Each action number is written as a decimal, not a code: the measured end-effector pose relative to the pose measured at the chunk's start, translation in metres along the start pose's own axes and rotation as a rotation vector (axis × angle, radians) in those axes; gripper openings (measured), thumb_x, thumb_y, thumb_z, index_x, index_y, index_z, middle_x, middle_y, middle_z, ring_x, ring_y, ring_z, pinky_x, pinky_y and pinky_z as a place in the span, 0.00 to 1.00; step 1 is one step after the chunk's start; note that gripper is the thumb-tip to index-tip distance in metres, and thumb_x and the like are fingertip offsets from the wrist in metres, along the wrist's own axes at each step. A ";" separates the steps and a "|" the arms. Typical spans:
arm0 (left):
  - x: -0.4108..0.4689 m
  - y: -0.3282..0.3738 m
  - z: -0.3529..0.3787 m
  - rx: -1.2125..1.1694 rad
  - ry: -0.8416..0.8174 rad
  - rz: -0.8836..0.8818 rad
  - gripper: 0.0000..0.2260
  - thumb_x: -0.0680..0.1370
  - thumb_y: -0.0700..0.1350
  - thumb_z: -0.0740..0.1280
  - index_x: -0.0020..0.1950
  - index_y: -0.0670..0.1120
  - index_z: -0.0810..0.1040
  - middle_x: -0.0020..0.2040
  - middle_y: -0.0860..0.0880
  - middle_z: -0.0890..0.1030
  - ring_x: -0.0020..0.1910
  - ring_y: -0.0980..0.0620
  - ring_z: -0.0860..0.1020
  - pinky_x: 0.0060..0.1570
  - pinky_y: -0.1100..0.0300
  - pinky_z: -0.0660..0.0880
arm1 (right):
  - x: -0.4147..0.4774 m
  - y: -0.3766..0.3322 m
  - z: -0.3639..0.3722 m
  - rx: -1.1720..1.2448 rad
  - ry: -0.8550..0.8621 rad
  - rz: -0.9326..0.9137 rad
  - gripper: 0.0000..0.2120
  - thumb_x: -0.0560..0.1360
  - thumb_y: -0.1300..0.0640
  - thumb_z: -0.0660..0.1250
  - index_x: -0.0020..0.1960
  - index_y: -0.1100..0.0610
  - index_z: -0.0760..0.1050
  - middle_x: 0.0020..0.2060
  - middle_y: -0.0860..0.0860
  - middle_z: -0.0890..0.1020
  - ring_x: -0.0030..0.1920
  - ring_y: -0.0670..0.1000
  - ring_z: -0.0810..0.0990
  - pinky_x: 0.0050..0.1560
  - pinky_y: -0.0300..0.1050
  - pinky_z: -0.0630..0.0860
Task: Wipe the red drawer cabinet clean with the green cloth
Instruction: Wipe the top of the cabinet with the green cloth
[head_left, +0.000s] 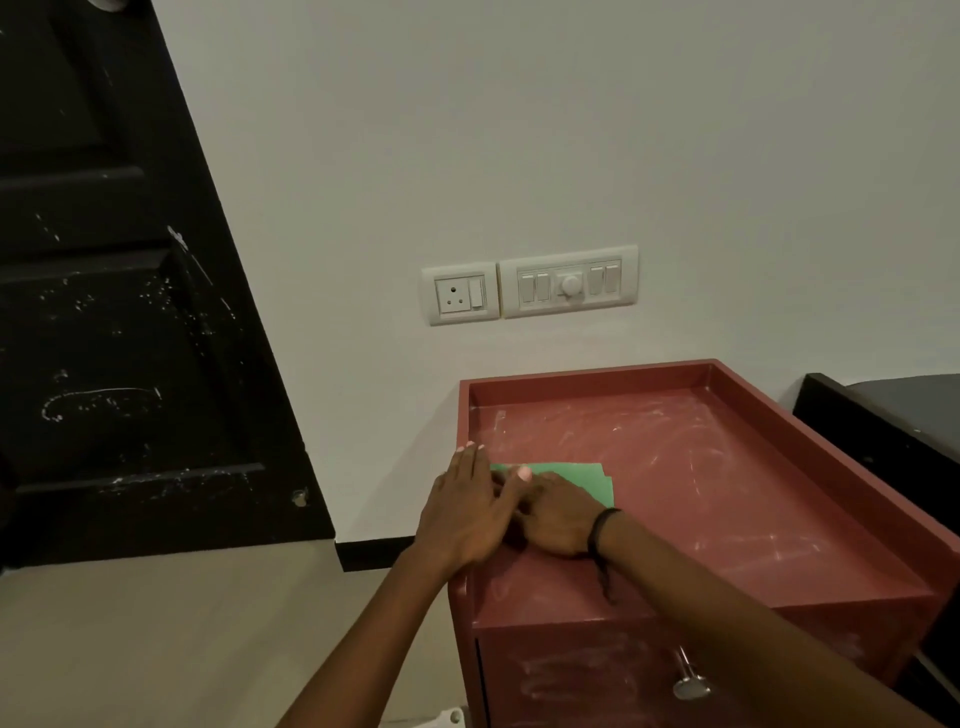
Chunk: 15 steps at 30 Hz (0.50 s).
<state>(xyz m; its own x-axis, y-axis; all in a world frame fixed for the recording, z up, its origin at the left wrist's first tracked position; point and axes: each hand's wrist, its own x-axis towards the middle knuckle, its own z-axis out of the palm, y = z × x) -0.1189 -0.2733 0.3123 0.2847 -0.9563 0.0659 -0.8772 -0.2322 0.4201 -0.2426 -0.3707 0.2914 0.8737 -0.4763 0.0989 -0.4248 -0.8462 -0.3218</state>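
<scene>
Under both flat, open-palmed hands, left hand (467, 512) overlapping right hand (558, 519), green cloth (576, 477) presses red drawer cabinet (727, 493) top; wiping underway, next sweep rightward across streaks

Both bare forearms rise from the lower edge of the frame toward its centre. The left hand (467, 512) lies flat, palm down, fingers (470, 460) straight and together, overlapping the right hand (558, 522). The right hand is also spread palm down, a dark band around its wrist.
</scene>
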 end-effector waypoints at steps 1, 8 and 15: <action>0.001 0.000 0.001 0.003 -0.004 0.001 0.42 0.76 0.71 0.41 0.82 0.46 0.46 0.83 0.48 0.46 0.81 0.52 0.44 0.79 0.49 0.45 | 0.017 0.009 -0.001 -0.019 -0.005 -0.013 0.22 0.83 0.47 0.53 0.77 0.46 0.60 0.75 0.51 0.68 0.70 0.54 0.70 0.70 0.56 0.67; 0.022 -0.006 0.001 0.066 -0.020 0.014 0.39 0.79 0.70 0.44 0.82 0.48 0.45 0.83 0.50 0.45 0.81 0.54 0.43 0.79 0.53 0.44 | 0.120 0.063 -0.010 -0.147 -0.062 0.123 0.26 0.84 0.42 0.45 0.78 0.49 0.57 0.79 0.47 0.58 0.79 0.52 0.56 0.76 0.55 0.57; 0.028 -0.012 0.007 -0.055 0.065 -0.023 0.37 0.78 0.70 0.47 0.82 0.51 0.48 0.82 0.52 0.50 0.81 0.56 0.48 0.79 0.53 0.48 | 0.139 0.080 -0.011 -0.165 -0.090 0.152 0.27 0.83 0.40 0.44 0.80 0.48 0.52 0.80 0.48 0.55 0.80 0.51 0.53 0.78 0.55 0.53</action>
<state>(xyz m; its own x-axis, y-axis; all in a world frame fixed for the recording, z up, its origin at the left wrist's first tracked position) -0.1036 -0.2982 0.3027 0.3308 -0.9368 0.1140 -0.8481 -0.2421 0.4714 -0.1578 -0.5072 0.2898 0.8114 -0.5839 -0.0252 -0.5793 -0.7977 -0.1677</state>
